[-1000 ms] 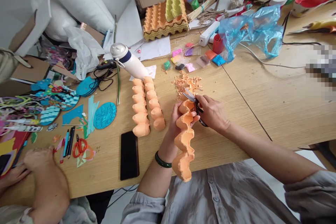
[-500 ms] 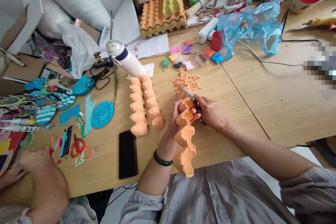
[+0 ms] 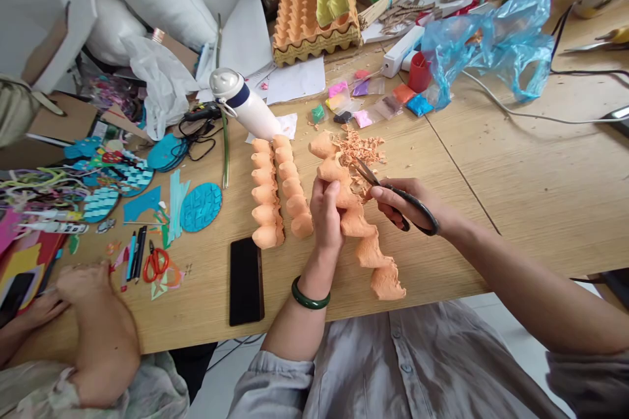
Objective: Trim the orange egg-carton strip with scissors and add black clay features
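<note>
My left hand point(image 3: 328, 219) grips an orange egg carton strip point(image 3: 358, 221) near its middle, thumb on top, the strip slanting toward me with its cup bottoms facing up. In my right hand point(image 3: 410, 200) is a pair of black-handled scissors point(image 3: 417, 208), the blades slightly parted and pointing at the strip's right edge. Whether the blades touch the strip I cannot tell. Beyond them lies a heap of orange carton trimmings point(image 3: 362, 147). Two more orange strips, a left one point(image 3: 265, 195) and a right one point(image 3: 293, 186), rest side by side on the table to the left.
A black phone point(image 3: 246, 281) lies by the near edge. Behind stand a white bottle point(image 3: 246, 105) and stacked egg trays point(image 3: 314, 26). Small colored packets point(image 3: 363, 119) and a blue plastic bag point(image 3: 486, 46) lie farther back. At left, another person's arm point(image 3: 101, 327) rests near red-handled scissors point(image 3: 156, 263).
The strip has turned from hollow side showing to cup bottoms up, its near end swinging right. My right hand and the scissors have drawn away from it to the right.
</note>
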